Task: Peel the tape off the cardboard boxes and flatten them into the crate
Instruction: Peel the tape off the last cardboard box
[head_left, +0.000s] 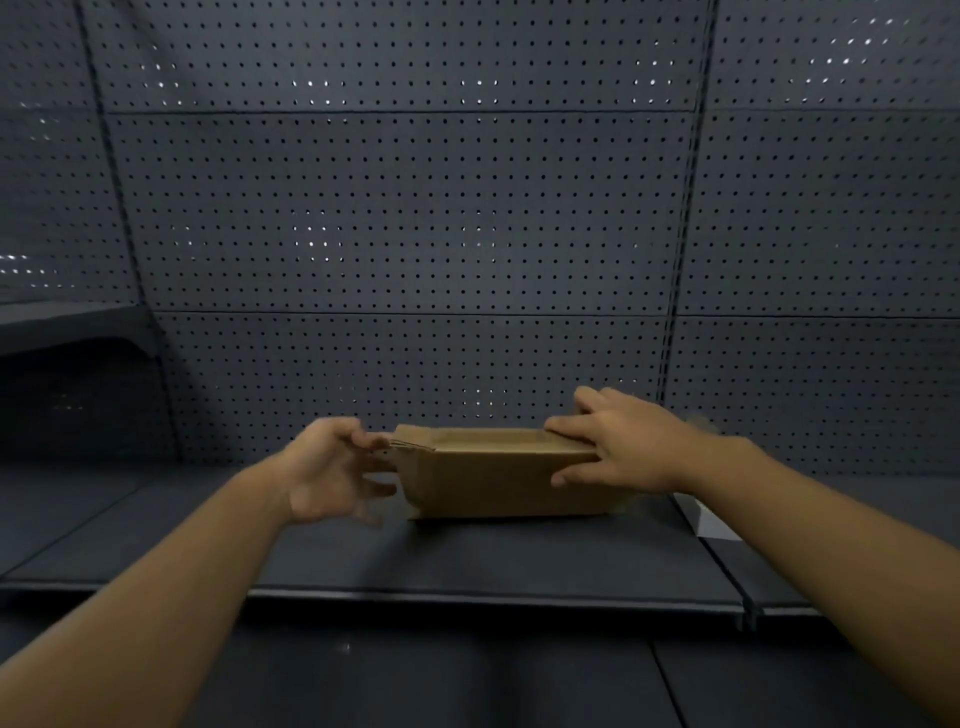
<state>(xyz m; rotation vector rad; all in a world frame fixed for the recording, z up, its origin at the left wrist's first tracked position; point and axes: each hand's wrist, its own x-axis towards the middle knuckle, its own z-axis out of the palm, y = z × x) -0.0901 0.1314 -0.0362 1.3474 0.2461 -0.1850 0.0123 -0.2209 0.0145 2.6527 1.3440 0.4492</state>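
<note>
The right hand (618, 441) lies on the right end of a cardboard box (498, 475). Its fingers are straight and spread; they rest on the top edge of the box, and the thumb presses against the front wall. The left hand (332, 467) is at the left end of the box. Its fingers are curled, and the fingertips seem to pinch the left top corner, where a small flap sticks out; the hand is blurred, so this grip is not fully sure.

The box is brown, low and long, and its top is open. Only the inner back wall shows, so I cannot tell what is inside. It stands on a dark shelf (467, 566), near the back. Behind it rises a dark pegboard wall (405, 218). On the shelf to the right, beyond the right forearm, lies a small white thing (709, 519), partly hidden.
</note>
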